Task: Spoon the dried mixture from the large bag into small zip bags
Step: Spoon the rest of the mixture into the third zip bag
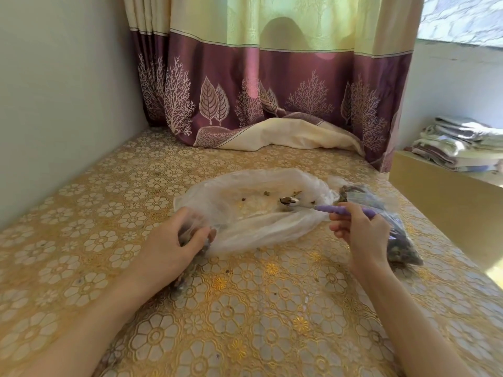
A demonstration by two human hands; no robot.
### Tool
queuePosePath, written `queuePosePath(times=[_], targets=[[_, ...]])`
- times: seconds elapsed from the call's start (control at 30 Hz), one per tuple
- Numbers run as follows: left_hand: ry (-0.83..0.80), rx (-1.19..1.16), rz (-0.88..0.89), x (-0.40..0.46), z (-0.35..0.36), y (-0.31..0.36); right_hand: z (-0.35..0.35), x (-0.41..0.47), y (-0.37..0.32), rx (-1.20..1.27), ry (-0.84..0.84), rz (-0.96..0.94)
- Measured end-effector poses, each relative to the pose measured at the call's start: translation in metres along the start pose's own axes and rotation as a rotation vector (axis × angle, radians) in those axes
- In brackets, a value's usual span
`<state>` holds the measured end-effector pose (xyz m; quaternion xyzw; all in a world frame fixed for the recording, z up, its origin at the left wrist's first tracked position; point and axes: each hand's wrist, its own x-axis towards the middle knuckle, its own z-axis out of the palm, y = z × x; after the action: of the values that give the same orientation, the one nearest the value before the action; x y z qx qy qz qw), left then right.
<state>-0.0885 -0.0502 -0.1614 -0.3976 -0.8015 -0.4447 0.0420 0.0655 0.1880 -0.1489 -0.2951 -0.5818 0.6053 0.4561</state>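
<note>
Two bare forearms enter from the bottom edge, cut off below the elbow, and reach over a table covered in a glossy golden oilcloth with a white flower pattern (245, 317). The left hand (174, 240) curls its fingers round the near left edge of a large, crumpled translucent white plastic bag (253, 210), and under that hand something dark shows through plastic; I cannot tell whether it is a small bag or part of the large one. The right hand (362, 229) pinches the handle of a lilac-handled metal spoon (321, 207) between thumb and fingers, the handle running past the fingers to the right, the bowl lying inside the mouth of the large bag with a few brown bits in it. The large bag lies nearly flat, holding only scattered crumbs of the dried brown mixture (268, 194). Just beyond and beside the right hand lie filled small clear zip bags (402, 246), dark with the mixture and partly hidden by hand and wrist; their number is unclear. Farther back a purple-and-cream curtain with leaf and tree motifs (272, 85) pools on the table, and at the right edge a stack of folded cloths (460, 145) is blurred and cut off.
</note>
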Motion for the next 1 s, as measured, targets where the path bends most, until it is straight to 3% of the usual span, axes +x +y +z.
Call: queuePosePath(times=[0.13,0.37,0.67,0.87,1.0], targets=[[0.078,-0.121,-0.045,0.001,-0.002,0.002,0.005,-0.004,-0.005,0.083,-0.072,-0.046],[0.035,-0.136,-0.137,0.005,0.001,0.003,0.027,-0.022,-0.03,0.229,-0.25,-0.11],[0.036,-0.195,-0.139,0.005,0.0,0.005,0.036,-0.049,-0.044,0.227,-0.626,-0.187],[0.051,-0.218,-0.106,0.004,-0.002,0.009,0.034,-0.042,-0.04,0.246,-0.576,-0.171],[0.026,-0.154,-0.065,0.005,-0.002,0.005,0.028,-0.027,-0.033,0.276,-0.36,-0.076]])
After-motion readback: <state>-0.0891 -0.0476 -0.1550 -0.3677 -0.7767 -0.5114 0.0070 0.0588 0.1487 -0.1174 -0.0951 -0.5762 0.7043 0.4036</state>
